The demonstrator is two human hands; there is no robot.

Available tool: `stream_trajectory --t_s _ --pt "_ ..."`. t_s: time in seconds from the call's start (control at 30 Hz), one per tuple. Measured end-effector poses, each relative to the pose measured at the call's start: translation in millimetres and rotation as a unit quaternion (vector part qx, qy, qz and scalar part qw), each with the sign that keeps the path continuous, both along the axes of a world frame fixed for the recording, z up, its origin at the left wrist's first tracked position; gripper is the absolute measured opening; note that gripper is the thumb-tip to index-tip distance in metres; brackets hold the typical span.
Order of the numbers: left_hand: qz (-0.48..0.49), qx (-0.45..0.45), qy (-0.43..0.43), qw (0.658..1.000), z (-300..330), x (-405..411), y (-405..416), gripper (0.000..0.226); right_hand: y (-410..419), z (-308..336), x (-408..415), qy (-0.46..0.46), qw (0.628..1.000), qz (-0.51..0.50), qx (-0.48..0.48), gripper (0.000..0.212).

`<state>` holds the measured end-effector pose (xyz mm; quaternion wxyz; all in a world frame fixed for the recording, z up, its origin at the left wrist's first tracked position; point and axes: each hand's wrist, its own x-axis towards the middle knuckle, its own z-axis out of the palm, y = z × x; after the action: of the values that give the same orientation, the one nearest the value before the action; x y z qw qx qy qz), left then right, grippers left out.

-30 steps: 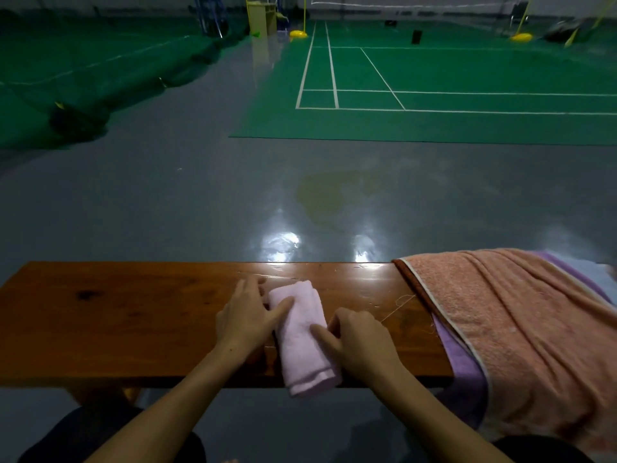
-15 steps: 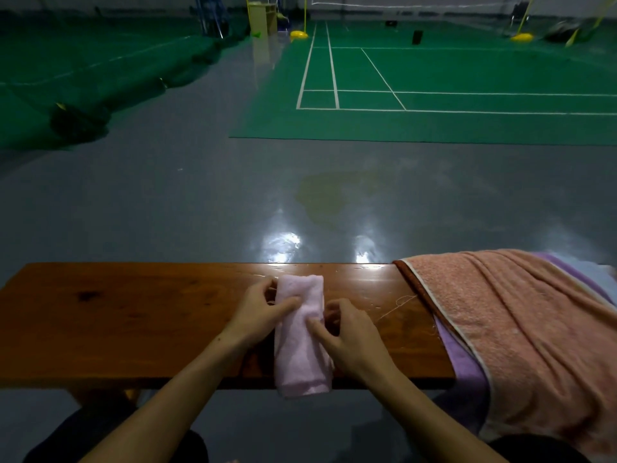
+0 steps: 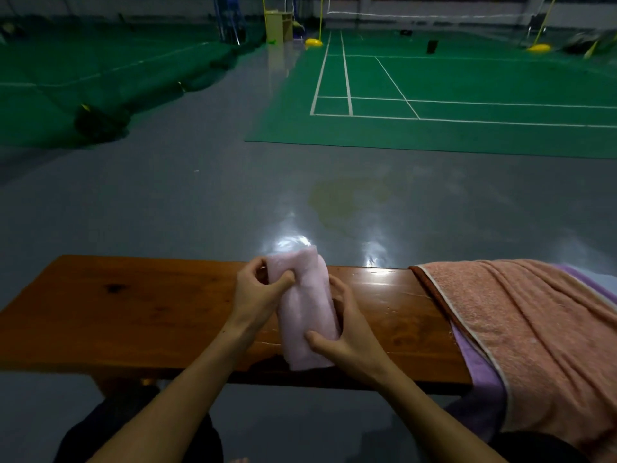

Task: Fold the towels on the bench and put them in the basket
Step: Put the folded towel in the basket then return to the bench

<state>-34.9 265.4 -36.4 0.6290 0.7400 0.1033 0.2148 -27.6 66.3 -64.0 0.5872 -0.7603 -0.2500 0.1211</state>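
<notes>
1. Towels are being kept on the bench (image 3: 150, 315), a long wooden board which is being used as the folding surface, probably because it is flat and close to the person.
2. An orange towel (image 3: 521, 322) is being left draped over the right end of the bench, hanging over the near edge; it is judged to be waiting for its turn.
3. A purple towel (image 3: 480, 372) is being covered by the orange one, so only its edge is being shown. A paler cloth may be lying behind them, but this cannot be told.
4. A pink towel (image 3: 309, 309), already folded narrow, is being held at the middle of the bench, its far end raised above the far edge.
5. Its far end is being pinched by the left hand (image 3: 257, 295), thumb on top, likely so the layers are not opening.
6. Its near part is being grasped by the right hand (image 3: 347, 342), fingers curled behind it and thumb in front.
7. Counted: one bench, three towels surely, two hands. No basket is being shown.
</notes>
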Motion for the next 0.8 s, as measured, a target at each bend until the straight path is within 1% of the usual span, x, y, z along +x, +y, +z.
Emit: stream_trajectory --t_s 0.1,0.17,0.27,0.37,0.43,0.57,0.67,0.73,0.8 --pt "0.018 -0.003 -0.001 1.000 9 -6 11 0.016 4 7 -3 -0.056 0.998 -0.031 -0.001 0.091" --pt "0.026 -0.019 0.001 0.999 12 -10 19 0.013 8 12 -6 -0.068 0.997 -0.047 0.005 0.086" --pt "0.047 -0.039 -0.011 0.998 22 -24 29 0.017 17 23 -14 -0.091 0.995 -0.050 0.008 0.079" --pt "0.076 -0.044 -0.034 0.996 37 -41 41 0.016 34 38 -23 -0.122 0.992 -0.042 0.008 0.076" --pt "0.097 -0.041 -0.051 0.993 48 -55 54 0.017 49 51 -30 -0.155 0.987 -0.029 0.008 0.074" --pt "0.151 -0.042 -0.090 0.984 72 -94 91 0.024 87 79 -51 -0.196 0.980 0.014 0.027 0.063" --pt "0.191 -0.027 -0.109 0.975 82 -133 126 0.033 123 93 -69 -0.215 0.975 0.052 -0.004 0.058" --pt "0.221 -0.021 -0.109 0.969 82 -162 151 0.029 151 98 -85 -0.220 0.972 0.079 -0.008 0.053" --pt "0.250 -0.011 -0.104 0.963 79 -195 178 0.023 182 98 -105 -0.224 0.966 0.130 -0.001 0.048"
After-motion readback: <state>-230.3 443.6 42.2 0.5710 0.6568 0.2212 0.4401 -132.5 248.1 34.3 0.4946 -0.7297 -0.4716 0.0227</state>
